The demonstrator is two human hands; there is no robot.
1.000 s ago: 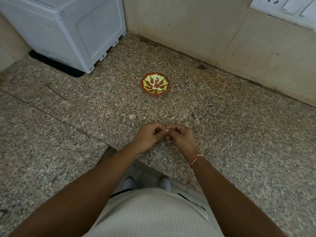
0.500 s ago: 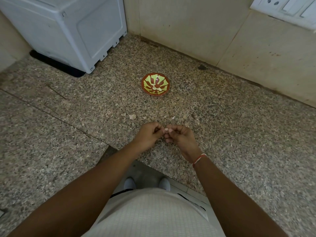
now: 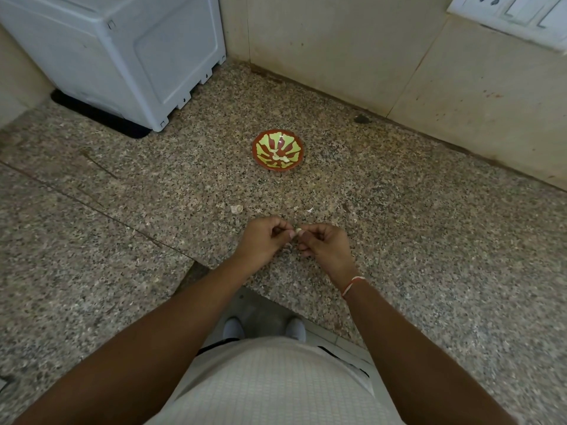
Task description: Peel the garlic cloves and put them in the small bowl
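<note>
At the far left a white appliance point(image 3: 122, 53) stands on the speckled stone surface point(image 3: 92, 240); a small scrap of garlic skin point(image 3: 236, 209) lies just past the hands; the left hand point(image 3: 260, 243) and the right hand point(image 3: 325, 246) are close together, both pinching one garlic clove point(image 3: 298, 230) between their fingertips; the clove is too small to tell which way it points; I think the peeling is still going on; the small bowl point(image 3: 278, 150) sits straight ahead, well apart from the hands, with some pale peeled cloves point(image 3: 279, 157) in it; both hands look about as near to it.
</note>
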